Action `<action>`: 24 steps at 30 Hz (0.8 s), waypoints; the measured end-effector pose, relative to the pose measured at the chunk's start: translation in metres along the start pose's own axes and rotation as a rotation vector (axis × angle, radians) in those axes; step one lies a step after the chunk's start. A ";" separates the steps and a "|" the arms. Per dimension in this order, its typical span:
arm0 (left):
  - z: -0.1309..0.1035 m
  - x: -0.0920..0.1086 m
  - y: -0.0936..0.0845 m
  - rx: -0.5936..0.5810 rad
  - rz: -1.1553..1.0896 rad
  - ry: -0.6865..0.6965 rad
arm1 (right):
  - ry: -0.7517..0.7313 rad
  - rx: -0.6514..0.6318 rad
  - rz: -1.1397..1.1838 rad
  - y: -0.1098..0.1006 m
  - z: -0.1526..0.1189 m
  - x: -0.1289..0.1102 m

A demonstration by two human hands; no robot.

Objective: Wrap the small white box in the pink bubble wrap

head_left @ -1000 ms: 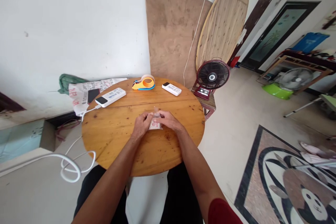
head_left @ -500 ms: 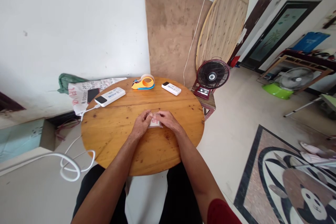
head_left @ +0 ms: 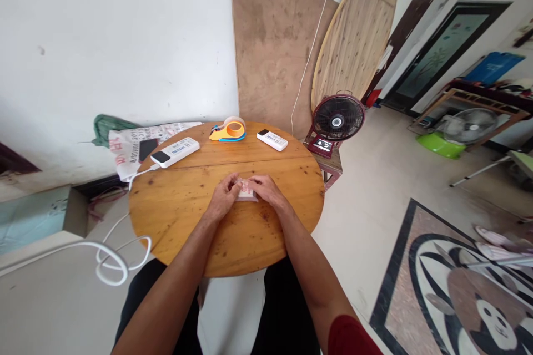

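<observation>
A small white packet with red print [head_left: 247,192], in what looks like a clear wrapper, lies on the round wooden table [head_left: 175,222] between my hands. My left hand [head_left: 225,195] grips its left side, fingers curled, with the thumb along its edge. From the right, my right hand [head_left: 265,188] holds it, thumb and fingers reaching over its top. The packet's far edge is partly hidden by my fingers. Beyond my hands stands an orange and blue tape dispenser [head_left: 228,132] with a roll of clear tape.
A white device with a dark screen [head_left: 175,152] and a cable [head_left: 137,175] lies at the table's left. A similar white device [head_left: 272,140] is at the back right. A dark red fan [head_left: 338,117] stands on a stool [head_left: 331,165] beside the table.
My thumbs have shifted slightly apart on the packet, so more of its printed top shows. Both hands stay in the same place.
</observation>
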State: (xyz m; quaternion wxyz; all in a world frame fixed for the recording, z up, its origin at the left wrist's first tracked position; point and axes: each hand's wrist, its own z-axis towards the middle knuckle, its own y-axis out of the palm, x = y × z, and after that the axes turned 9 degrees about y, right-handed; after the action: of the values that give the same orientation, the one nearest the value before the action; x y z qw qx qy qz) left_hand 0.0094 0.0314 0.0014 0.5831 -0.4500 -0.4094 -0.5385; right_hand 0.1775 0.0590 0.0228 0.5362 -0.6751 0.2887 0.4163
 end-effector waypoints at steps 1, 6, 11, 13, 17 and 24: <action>0.000 0.000 0.000 0.000 -0.013 -0.007 | -0.011 -0.005 -0.001 0.000 0.000 -0.001; 0.000 0.000 0.002 0.006 -0.048 -0.015 | -0.023 0.047 0.000 0.003 0.000 0.001; 0.000 0.002 0.004 0.001 -0.083 -0.019 | -0.070 0.104 0.089 0.005 0.001 0.002; -0.001 0.004 0.004 -0.010 -0.092 -0.022 | -0.087 0.107 0.085 0.006 0.000 0.000; -0.001 0.007 0.004 -0.028 -0.082 -0.008 | -0.159 0.130 -0.003 0.005 -0.005 -0.005; 0.001 0.001 0.003 -0.004 -0.052 -0.012 | -0.323 0.121 -0.201 0.004 -0.009 -0.010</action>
State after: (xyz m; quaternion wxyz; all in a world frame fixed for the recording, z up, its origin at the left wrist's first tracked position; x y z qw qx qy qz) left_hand 0.0126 0.0319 0.0024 0.5657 -0.4436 -0.4235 -0.5513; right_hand 0.1712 0.0488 0.0306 0.6543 -0.5914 0.1544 0.4454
